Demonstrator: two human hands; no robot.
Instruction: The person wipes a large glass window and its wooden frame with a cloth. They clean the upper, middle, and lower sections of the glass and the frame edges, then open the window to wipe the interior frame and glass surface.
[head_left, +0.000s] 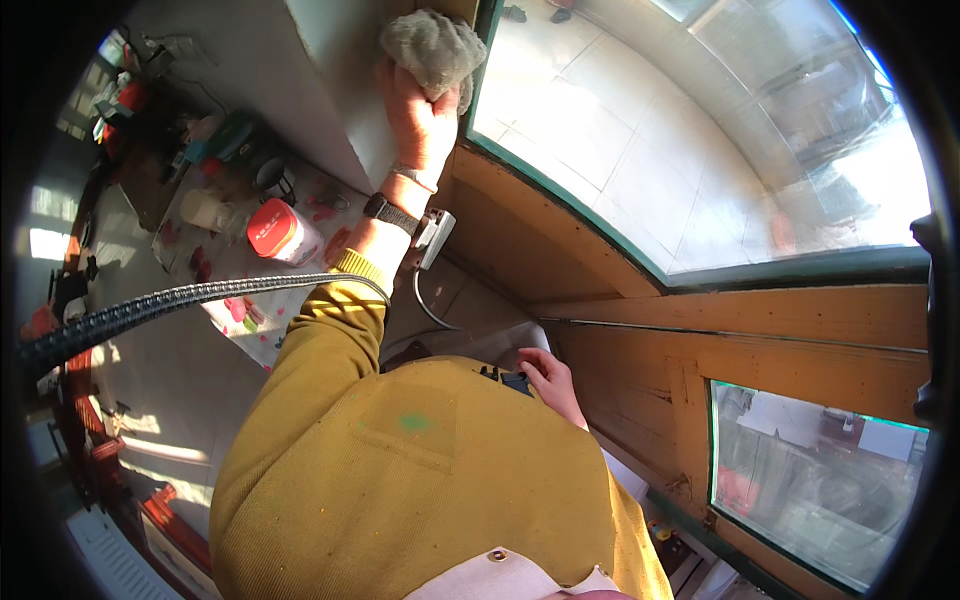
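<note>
A crumpled grey cloth (435, 56) is held in my left hand (421, 120), which reaches up beside the green-edged frame of a large glass pane (600, 142). The cloth lies at the pane's upper left edge, near the wall. Around my left wrist are a dark watch band and a bracelet. Low on my right side, my right hand (551, 381) hangs near a small black clip at my mustard sweater (450, 465). Its fingers are slightly curled, and nothing shows in them.
A white power socket with a cable (435, 238) sits under my left forearm. A table with a patterned cloth (247, 319) bears a red-lidded container (281, 232) and cups. Wooden window framing (637, 352) runs along the right. A braided black cable (187, 294) crosses the left side.
</note>
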